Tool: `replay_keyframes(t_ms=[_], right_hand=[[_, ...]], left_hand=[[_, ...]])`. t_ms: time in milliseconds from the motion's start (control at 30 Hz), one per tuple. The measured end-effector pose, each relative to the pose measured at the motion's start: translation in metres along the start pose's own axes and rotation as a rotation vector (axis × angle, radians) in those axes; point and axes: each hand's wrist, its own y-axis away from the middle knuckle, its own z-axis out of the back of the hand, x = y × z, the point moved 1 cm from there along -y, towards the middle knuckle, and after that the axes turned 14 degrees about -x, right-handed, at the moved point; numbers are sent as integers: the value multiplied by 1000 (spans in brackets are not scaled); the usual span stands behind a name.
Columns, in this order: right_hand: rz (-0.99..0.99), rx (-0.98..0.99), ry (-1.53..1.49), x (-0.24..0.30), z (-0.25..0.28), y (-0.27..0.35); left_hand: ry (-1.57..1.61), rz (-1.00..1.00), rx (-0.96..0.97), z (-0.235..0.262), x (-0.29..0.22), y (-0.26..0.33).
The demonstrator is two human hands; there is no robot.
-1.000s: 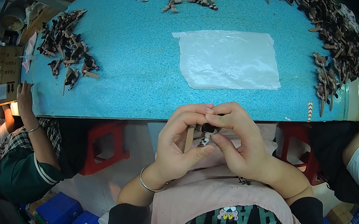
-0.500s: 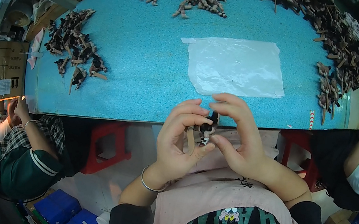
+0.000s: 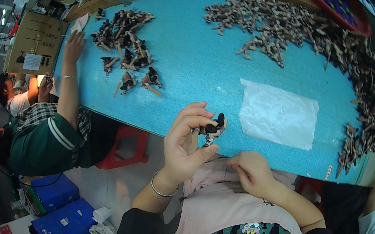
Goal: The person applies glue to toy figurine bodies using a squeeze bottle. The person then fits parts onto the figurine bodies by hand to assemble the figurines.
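My left hand [image 3: 185,143] is raised above the table's near edge, fingers and thumb pinching a small figurine [image 3: 215,127] with black and pale beige parts. A flat tan stick [image 3: 194,140] shows between the fingers, partly hidden by them. Lower and to the right, my right hand [image 3: 255,173] is apart from the figurine, over the pink apron [image 3: 228,197]. Its fingers are curled inward; whether anything is in them is hidden. Beyond my hands a whitish plastic sheet [image 3: 278,114] lies on the blue tabletop [image 3: 189,73].
Similar figurines lie in a left pile [image 3: 124,33], a far pile [image 3: 262,18] and a right pile [image 3: 371,102]. A red tray [image 3: 363,27] stands at the far right. A co-worker's hand [image 3: 75,45] reaches onto the table's left end, near a cardboard box [image 3: 34,46].
My right hand has let go of the figurine and dropped toward my apron. The left still holds it. My view has turned left, and the co-worker's arm now reaches onto the table.
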Motion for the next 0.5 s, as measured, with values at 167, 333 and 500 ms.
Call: replay_keyframes(t_ms=[167, 333, 500], right_hand=[[114, 127, -18, -5, -9, -19], [105, 70, 16, -13, -15, -27], [42, 76, -20, -24, -15, -24]], left_hand=[[-141, -71, -51, 15, 4, -26], [-433, -188, -247, 49, 17, -53], [-1051, -267, -458, 84, 34, -73]])
